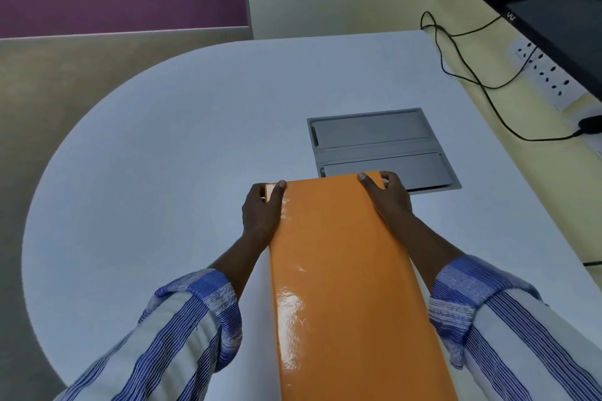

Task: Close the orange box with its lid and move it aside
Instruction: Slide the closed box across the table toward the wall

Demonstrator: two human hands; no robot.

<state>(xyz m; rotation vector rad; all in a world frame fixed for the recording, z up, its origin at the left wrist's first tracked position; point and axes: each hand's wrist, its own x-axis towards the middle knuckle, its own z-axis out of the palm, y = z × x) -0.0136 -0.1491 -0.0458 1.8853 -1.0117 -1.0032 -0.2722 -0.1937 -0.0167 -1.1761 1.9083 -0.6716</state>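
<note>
Lid [342,270] sits over the orange box [269,189], long axis toward the person, centre-front of the table [163,156]. Left hand [262,215] and right hand [387,197] each pinch a far corner, thumb on top. Looks like the seating step. Next: press flush, then slide the box aside, clear of the grey hatch [378,140].

A pale grey-white table [182,146] with a rounded far-left edge is seen beneath both hands. A long glossy orange box [345,286] is laid on it between the left hand [262,212] and the right hand [387,197], each clasped around a far corner of the box. A grey hatch panel [381,146] (set flush into the tabletop) is found just beyond the right hand. A black cable [462,72] is draped over the table's far-right edge, well beyond the right hand.
</note>
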